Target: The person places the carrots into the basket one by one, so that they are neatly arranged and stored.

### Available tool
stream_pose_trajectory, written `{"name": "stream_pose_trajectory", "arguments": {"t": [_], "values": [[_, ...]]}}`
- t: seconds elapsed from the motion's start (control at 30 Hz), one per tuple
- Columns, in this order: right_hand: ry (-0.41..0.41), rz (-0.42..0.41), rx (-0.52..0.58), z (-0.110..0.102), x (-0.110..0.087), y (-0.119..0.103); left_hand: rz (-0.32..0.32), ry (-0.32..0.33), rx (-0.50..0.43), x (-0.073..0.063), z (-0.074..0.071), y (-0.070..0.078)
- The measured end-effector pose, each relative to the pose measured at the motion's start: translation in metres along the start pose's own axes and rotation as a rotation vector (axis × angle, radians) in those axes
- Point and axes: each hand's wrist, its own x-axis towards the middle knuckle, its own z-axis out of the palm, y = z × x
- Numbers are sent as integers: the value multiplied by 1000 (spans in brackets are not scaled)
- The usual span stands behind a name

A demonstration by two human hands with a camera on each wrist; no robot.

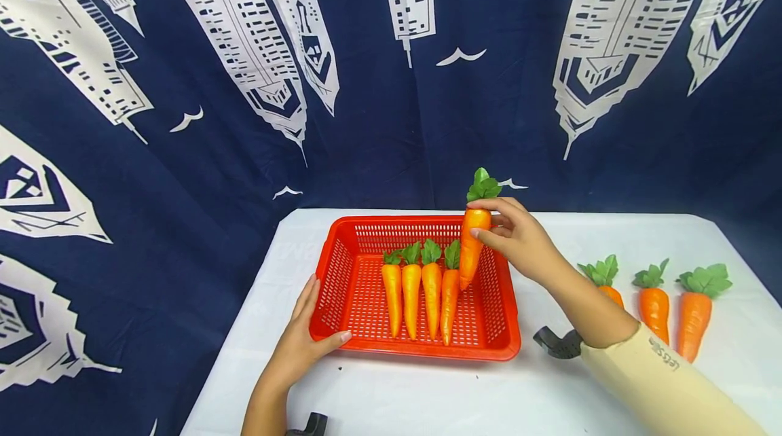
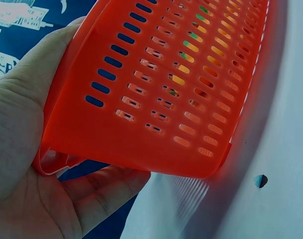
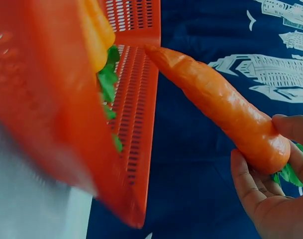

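Note:
My right hand point(image 1: 510, 231) holds an orange carrot point(image 1: 473, 246) near its leafy top, thumb and fingers on opposite sides. The carrot hangs nearly upright with its tip down, over the right part of a red plastic basket point(image 1: 421, 349). In the right wrist view the held carrot point(image 3: 218, 104) shows its full body, the leaves partly hidden by the hand point(image 3: 275, 199). Several carrots point(image 1: 411, 300) lie side by side in the basket, leaves toward the back. My left hand point(image 1: 299, 337) grips the basket's front left corner, thumb along the front rim and fingers against the left side.
Three more carrots lie on the white table point(image 1: 427, 402) to the right: a left one point(image 1: 611, 295) partly behind my forearm, a middle one point(image 1: 655, 310) and a right one point(image 1: 694, 320). A dark blue curtain point(image 1: 379, 151) with white building prints hangs behind the table.

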Motion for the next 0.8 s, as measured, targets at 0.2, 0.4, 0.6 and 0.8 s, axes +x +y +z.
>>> {"name": "stream_pose_trajectory", "arguments": {"t": [0.2, 0.4, 0.6, 0.8], "values": [[-37, 18, 59, 19, 17, -8, 1, 2, 10, 0, 0, 0], [-97, 36, 115, 40, 31, -11, -4, 2, 16, 0, 0, 1], [-165, 99, 92, 58, 44, -3, 2, 6, 6, 0, -1, 1], [-239, 162, 4, 72, 50, 12, 6, 2, 3, 0, 0, 0]]}}
